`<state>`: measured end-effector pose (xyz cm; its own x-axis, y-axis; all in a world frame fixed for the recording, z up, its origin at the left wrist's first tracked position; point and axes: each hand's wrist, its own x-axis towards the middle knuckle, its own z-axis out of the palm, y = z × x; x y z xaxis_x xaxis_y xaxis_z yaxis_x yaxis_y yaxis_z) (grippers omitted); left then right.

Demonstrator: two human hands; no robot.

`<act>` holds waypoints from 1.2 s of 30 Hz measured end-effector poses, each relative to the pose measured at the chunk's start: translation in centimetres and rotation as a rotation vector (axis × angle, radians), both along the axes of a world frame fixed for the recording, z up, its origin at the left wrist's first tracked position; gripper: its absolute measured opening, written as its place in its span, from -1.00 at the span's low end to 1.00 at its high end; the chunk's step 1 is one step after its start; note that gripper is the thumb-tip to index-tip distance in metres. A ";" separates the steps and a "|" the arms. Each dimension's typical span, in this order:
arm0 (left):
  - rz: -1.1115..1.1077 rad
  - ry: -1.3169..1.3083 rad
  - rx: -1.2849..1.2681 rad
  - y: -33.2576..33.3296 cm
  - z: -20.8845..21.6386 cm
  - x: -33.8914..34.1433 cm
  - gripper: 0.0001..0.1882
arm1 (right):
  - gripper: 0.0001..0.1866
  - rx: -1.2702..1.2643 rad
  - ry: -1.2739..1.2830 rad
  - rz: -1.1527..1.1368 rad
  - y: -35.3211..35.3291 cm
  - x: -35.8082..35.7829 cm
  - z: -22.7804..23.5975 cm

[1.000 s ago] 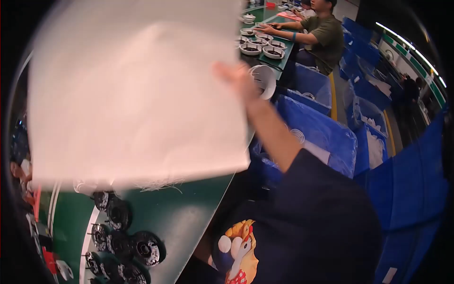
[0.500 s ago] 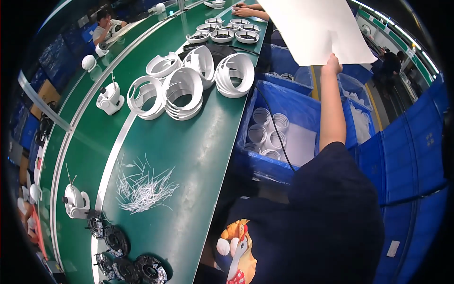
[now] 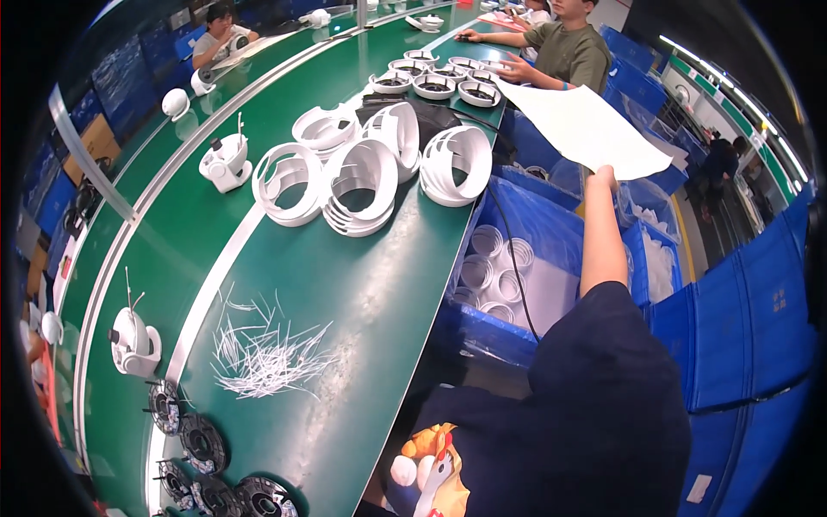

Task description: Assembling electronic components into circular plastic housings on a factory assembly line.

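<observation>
Holding white sheet (image 3: 590,127) by its near edge, right hand (image 3: 601,178) keeps it in air | left hand outside view, grip impossible to judge | sheet partly hides blue bins (image 3: 536,142) | black cable (image 3: 522,289) crosses nearest bin (image 3: 495,334) | white rings (image 3: 362,159), thin strips (image 3: 267,358) on green table (image 3: 345,293)

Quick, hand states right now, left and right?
Left hand: not in view, so its state can't be told.
Right hand: closed on the near edge of a white sheet, holding it out over the blue bins.
</observation>
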<state>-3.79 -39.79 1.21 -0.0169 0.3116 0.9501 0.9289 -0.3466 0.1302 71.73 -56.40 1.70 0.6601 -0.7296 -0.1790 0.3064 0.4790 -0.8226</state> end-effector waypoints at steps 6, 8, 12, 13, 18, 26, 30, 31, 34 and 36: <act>-0.179 -0.007 -0.019 -0.6 0.2 0.3 -0.55 | -0.60 0.010 0.029 -0.009 -0.3 0.1 -0.3; -0.194 -0.010 -0.021 -0.5 0.1 0.6 -0.54 | -0.63 0.054 -0.030 -0.025 -0.5 0.8 -0.3; -0.392 -0.350 0.014 -0.3 -0.5 1.3 -0.37 | -0.66 0.043 -0.004 -0.010 2.5 -0.5 -0.8; -0.416 -0.349 0.003 -0.1 -0.6 1.2 -0.34 | -0.64 0.003 0.045 -0.052 -0.7 4.0 -2.3; -0.329 -0.271 -0.074 -0.2 -1.6 -0.2 -0.31 | -0.64 0.002 -0.020 0.197 -3.9 7.4 -1.3; -0.435 -0.412 -0.039 1.1 -0.2 0.5 -0.33 | -0.32 -0.731 -0.171 0.262 1.7 2.4 1.0; -0.453 -0.174 -0.053 1.7 0.2 -0.5 -0.27 | -0.75 -1.427 -1.049 0.477 13.4 -16.3 5.6; -0.449 -0.144 -0.033 2.4 0.4 -0.5 -0.35 | -0.77 -1.646 -1.229 0.425 15.1 -19.7 7.2; -0.580 -0.053 0.082 5.2 1.6 1.3 -0.54 | -0.69 -1.605 -1.612 0.603 21.9 -24.3 8.2; -0.487 0.135 -0.119 5.6 2.9 1.0 -0.59 | -0.65 -1.685 -1.680 0.553 26.3 -24.9 8.3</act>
<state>-2.75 -34.16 4.16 0.2774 0.3585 0.8914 0.6752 -0.7328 0.0846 46.81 -30.09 9.97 -0.3274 0.5682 0.7550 0.9449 0.1960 0.2622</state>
